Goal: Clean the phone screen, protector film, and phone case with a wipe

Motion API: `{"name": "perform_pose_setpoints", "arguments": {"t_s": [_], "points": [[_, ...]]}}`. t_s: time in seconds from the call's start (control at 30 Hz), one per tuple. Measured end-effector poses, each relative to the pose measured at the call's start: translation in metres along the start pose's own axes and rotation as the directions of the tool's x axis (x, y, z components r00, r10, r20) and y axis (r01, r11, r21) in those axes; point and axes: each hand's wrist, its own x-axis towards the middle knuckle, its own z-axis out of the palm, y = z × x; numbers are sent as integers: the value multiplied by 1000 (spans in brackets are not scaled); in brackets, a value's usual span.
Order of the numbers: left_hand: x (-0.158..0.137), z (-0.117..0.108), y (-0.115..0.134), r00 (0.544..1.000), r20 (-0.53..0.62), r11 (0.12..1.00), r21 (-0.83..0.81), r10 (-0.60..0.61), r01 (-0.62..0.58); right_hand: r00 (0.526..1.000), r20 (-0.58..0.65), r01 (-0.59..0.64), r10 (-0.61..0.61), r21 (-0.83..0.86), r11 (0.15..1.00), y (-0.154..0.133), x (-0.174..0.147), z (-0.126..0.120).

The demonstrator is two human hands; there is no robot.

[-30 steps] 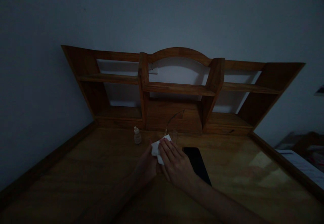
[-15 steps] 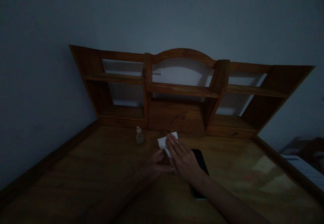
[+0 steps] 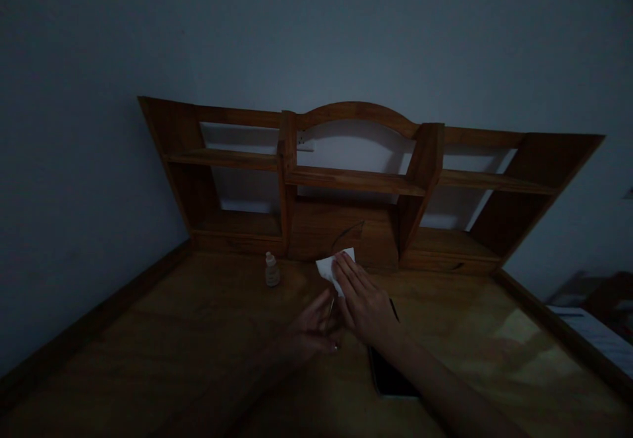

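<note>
In dim light my right hand (image 3: 363, 299) lies with fingers stretched out over a white cloth (image 3: 330, 266), pressing it onto a pair of thin-framed glasses. One temple arm of the glasses (image 3: 347, 231) curves up behind the cloth. My left hand (image 3: 311, 329) is just left of the right one and pinches a thin part of the glasses frame. The lenses are hidden under the cloth and fingers. Both hands rest on the wooden desk (image 3: 198, 345).
A small pale dropper bottle (image 3: 271, 270) stands left of the hands. A dark phone (image 3: 390, 377) lies flat under my right wrist. A wooden shelf unit (image 3: 356, 181) runs along the desk's back against the wall. Something white (image 3: 593, 336) lies off the right edge.
My right hand and the cloth have slid away from me toward the shelf unit. My left hand has stayed nearer me and now shows more beside the right. The view shifted slightly.
</note>
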Motion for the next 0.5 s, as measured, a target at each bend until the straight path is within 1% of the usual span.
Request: {"name": "perform_pose_setpoints", "arguments": {"t_s": [0.1, 0.2, 0.27, 0.33, 0.4, 0.43, 0.5], "points": [[2, 1, 1, 996, -82, 998, 52, 24, -20, 999, 25, 36, -37, 27, 999, -7, -3, 3], [9, 6, 2, 982, -160, 990, 122, 97, -78, 994, 50, 90, -92, 52, 995, -16, -5, 4], [14, 11, 5, 969, -207, 984, 146, 132, -103, 990, 59, 127, -131, 68, 990, -21, -6, 3], [14, 15, 9, 946, -283, 979, 172, 156, -110, 984, 68, 157, -163, 84, 984, -24, -6, 2], [10, 17, 17, 923, -355, 982, 166, 146, -92, 979, 73, 184, -190, 89, 979, -26, -7, 1], [8, 17, 21, 920, -371, 985, 151, 130, -78, 975, 74, 203, -210, 88, 975, -27, -7, 1], [3, 15, 31, 930, -355, 992, 105, 99, -66, 966, 73, 244, -250, 77, 967, -29, -9, 2]]}}
